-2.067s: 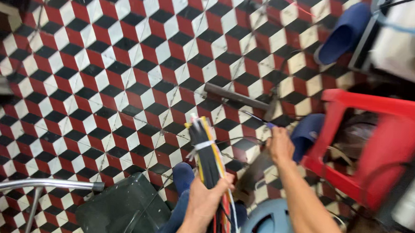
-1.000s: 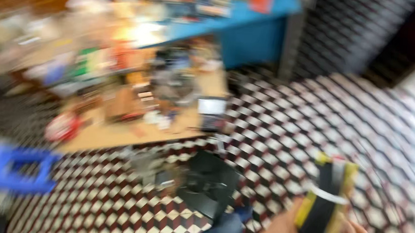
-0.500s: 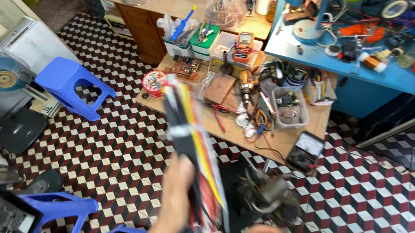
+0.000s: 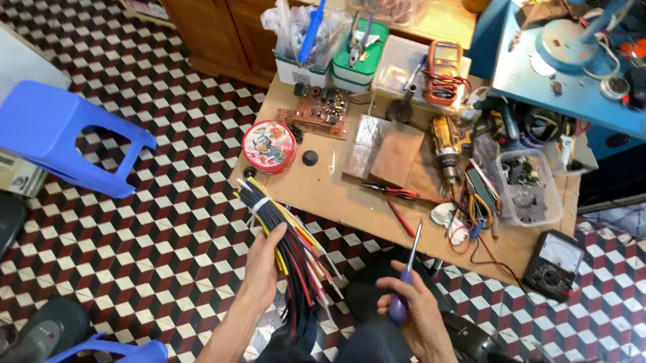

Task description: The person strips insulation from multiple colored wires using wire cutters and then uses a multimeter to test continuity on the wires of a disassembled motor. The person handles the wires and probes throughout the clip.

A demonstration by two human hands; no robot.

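Head view: left hand (image 4: 266, 265) grip clamped on banded bundle of black, yellow and red wires (image 4: 285, 236), above checkered floor beside low wooden bench (image 4: 337, 194). Right hand (image 4: 414, 311) grip closed around purple-handled screwdriver (image 4: 406, 274), shaft pointing up.

My low wooden board (image 4: 352, 199) on the checkered floor (image 4: 161, 216), crowded with tools.

On the board, centre frame: a round red tin (image 4: 269, 146) at its left edge, a brown circuit board (image 4: 317, 111) above that, a copper plate (image 4: 397, 153) mid-board, a yellow drill (image 4: 445, 143) beside the plate, a clear tub (image 4: 527, 187) of parts to the right, red pliers (image 4: 398, 191) below the plate, and a black meter (image 4: 554, 263) at the lower right corner. An orange meter (image 4: 443, 62) sits at the top edge. On the floor, upper left, stands a blue stool (image 4: 61, 137).
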